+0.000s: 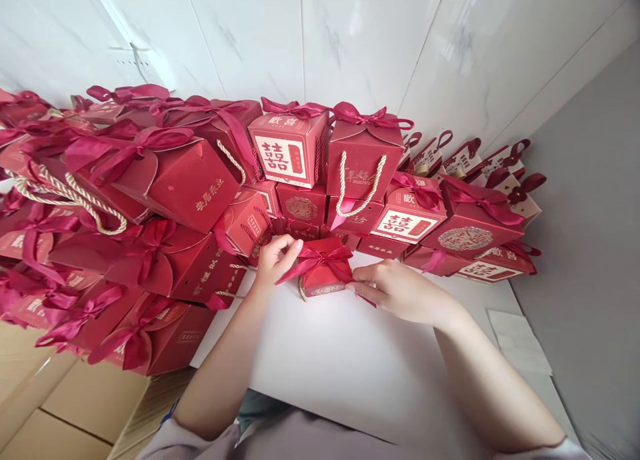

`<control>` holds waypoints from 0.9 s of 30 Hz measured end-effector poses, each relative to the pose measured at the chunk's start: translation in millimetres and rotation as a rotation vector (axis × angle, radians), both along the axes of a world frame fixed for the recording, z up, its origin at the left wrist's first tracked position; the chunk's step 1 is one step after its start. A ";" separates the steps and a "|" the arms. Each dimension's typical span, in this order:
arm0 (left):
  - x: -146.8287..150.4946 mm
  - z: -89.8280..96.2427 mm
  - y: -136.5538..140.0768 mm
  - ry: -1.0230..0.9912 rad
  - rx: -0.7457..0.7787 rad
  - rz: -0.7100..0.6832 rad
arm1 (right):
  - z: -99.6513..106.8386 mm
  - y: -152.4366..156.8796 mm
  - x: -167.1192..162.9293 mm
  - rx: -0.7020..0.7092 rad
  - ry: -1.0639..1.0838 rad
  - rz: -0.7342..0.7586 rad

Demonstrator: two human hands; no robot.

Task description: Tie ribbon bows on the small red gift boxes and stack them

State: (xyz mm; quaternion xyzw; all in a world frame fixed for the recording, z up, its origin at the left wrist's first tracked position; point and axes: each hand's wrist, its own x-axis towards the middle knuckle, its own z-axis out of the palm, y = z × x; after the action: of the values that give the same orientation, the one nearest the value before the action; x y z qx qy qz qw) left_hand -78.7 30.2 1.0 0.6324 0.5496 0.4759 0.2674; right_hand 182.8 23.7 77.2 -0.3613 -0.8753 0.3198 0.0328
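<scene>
A small red gift box (325, 288) with a pale round emblem on its front stands on the white tabletop in front of me. Across its top lies a dark red ribbon (327, 256) tied in a bow, and a cream cord hangs at its left side. My left hand (277, 260) is closed at the left end of the bow, thumb and forefinger pinching the ribbon. At the box's right side, my right hand (405, 290) is closed too, fingertips on the ribbon end beside the box. Part of the ribbon is hidden by the fingers.
Red gift boxes (200, 187) with bows are stacked high on the left, and more boxes (365, 153) are piled behind. Small looped tags or bags (467, 157) stand at the back right. White paper (519, 340) lies at right. Cardboard cartons (85, 393) sit lower left.
</scene>
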 end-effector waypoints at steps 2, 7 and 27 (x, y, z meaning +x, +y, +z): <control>-1.3 -1.9 1.9 0.003 -0.011 0.004 | -0.2 1.5 0.8 -0.050 0.013 0.019; 2.0 -1.0 1.7 0.059 -0.017 0.035 | -2.1 4.8 2.6 -0.049 0.002 0.062; 14.8 10.9 -7.8 -0.073 -0.119 -0.031 | 8.2 -2.8 11.0 0.055 -0.103 -0.042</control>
State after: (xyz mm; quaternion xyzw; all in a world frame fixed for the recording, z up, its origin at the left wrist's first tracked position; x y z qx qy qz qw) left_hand -63.9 22.3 11.9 0.6059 0.5571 0.4611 0.3317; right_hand 193.8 20.9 85.3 -0.3943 -0.8767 0.2756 0.0042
